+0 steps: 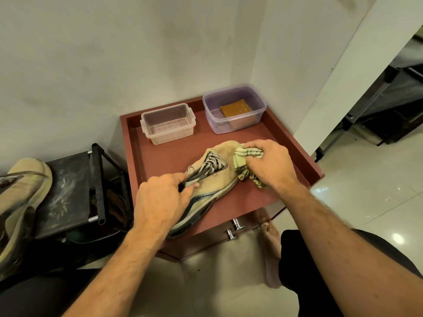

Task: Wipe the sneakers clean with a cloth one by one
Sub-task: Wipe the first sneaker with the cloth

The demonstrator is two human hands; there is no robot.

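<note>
A tan sneaker [217, 177] with grey laces lies on the red-brown cabinet top [164, 156], toe pointing away from me. My left hand [160, 197] grips it at the collar, fingers curled into the opening by the laces. My right hand [270, 163] holds a bunched pale green cloth [242, 161] with dark stripes, pressed against the right side of the toe. A second tan sneaker [20, 202] rests on a dark rack at the far left, partly cut off by the frame edge.
At the back of the cabinet top stand a clear plastic box [168, 123] and a purple-tinted tub [234, 108] holding a brown block. A black shoe rack [68, 191] stands to the left. Walls close the back; tiled floor [366, 191] lies to the right.
</note>
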